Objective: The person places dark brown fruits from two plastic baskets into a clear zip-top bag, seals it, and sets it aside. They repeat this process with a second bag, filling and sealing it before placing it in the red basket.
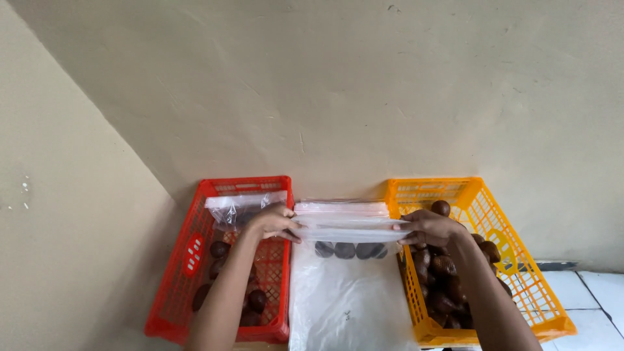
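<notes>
Beige plastered wall [364,84] behind, meeting a second wall at left; white floor tiles [588,296] at lower right.

Between two crates, held level: clear plastic bag [348,229], mouth edge stretched flat from side to side. Left hand [273,220] pinched shut on the bag's left end, fingers curled over the top edge. Right hand [430,227] clamped on the right end, thumb on top. Inside the bag, just under the held edge, a row of dark brown rounded fruits [351,250], four or so. Below them, white plastic sheet [348,305] spread flat, reaching the bottom of the view. Behind the held edge, stack of pale pink-edged plastic bags [341,208].

At left, red plastic lattice crate [188,260], touching the sheet's left side; within it, several dark brown fruits [220,249] and a crumpled clear bag [242,207] at the far end. At right, orange plastic lattice crate [520,273], heaped with brown scaly fruits [445,279], one sitting near the far rim.
</notes>
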